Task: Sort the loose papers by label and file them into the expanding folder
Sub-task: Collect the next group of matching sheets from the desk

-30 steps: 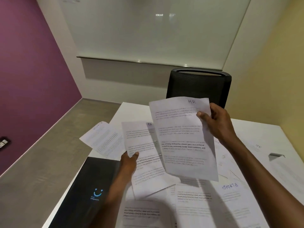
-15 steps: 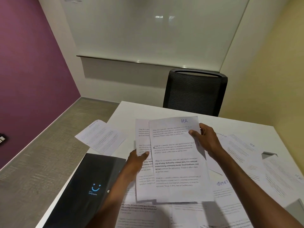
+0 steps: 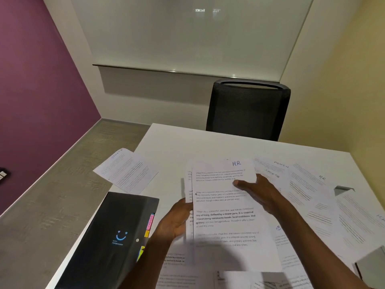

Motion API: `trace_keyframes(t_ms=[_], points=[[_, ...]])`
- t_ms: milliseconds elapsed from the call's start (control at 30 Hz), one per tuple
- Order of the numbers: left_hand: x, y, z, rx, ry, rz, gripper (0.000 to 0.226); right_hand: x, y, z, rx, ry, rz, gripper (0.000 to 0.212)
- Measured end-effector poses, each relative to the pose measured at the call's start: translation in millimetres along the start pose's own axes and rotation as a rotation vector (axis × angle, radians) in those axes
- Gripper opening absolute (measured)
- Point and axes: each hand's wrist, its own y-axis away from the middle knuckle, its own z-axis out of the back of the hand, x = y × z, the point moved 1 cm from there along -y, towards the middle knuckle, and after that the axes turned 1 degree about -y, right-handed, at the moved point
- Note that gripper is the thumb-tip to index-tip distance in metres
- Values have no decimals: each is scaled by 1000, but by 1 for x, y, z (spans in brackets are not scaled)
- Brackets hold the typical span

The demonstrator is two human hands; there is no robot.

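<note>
Head view, left to right: a sheet marked SPORTS [image 3: 127,171] overhangs the white tabletop [image 3: 177,140] edge. The black expanding folder [image 3: 108,243] lies closed at the near left, coloured tabs at its right edge. Just beside it, the left hand [image 3: 177,221] grips the left edge of the stacked HR papers [image 3: 227,213]; the right hand [image 3: 258,192] pinches their right side, thumb on top. Loose papers [image 3: 312,190] lie scattered to the right.

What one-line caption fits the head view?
Both hands, left hand and right hand, hold stacked HR sheets beside the closed black folder.
</note>
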Motion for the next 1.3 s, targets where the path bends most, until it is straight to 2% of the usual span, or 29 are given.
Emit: trace_keyframes(t_ms=[67,100,167,200,267,333,467,600,667,800,1000,1100,1167,1300], points=[[0,-2,-6,-11,127,52,43,-11,3,-4,15,-107,-32,40],[-1,-4,-8,-22,162,61,54,-14,4,-7,-26,-146,-28,36],[-6,-6,-12,-50,87,6,67,-17,3,-9,-142,-133,23,32],[-9,-5,-15,-81,-1,-55,63,-15,2,-11,-174,-131,67,31],[-17,-3,-20,-136,-181,-244,42,-8,0,-14,-186,-132,129,31],[-24,-5,-19,-183,-236,-392,31,-2,-1,-18,-179,-115,181,32],[-30,-11,-11,-298,-244,-464,31,1,1,-23,-182,-143,231,31],[-5,-16,1,-394,-287,-398,41,-34,4,-38,-107,-196,153,36],[11,-17,2,-420,-353,-377,40,-54,6,-48,-54,-176,95,39],[26,-23,2,-433,-386,-363,38,-76,4,-54,-75,-134,48,34],[22,-36,0,-460,-367,-400,35,-66,9,-46,-57,-178,116,29],[17,-38,-3,-429,-322,-335,25,-75,8,-38,-72,-21,115,18],[16,-37,-4,-418,-292,-301,30,-88,6,-31,-103,127,79,23],[26,-30,-12,-311,-145,-210,35,-111,10,-24,-72,235,52,22]])
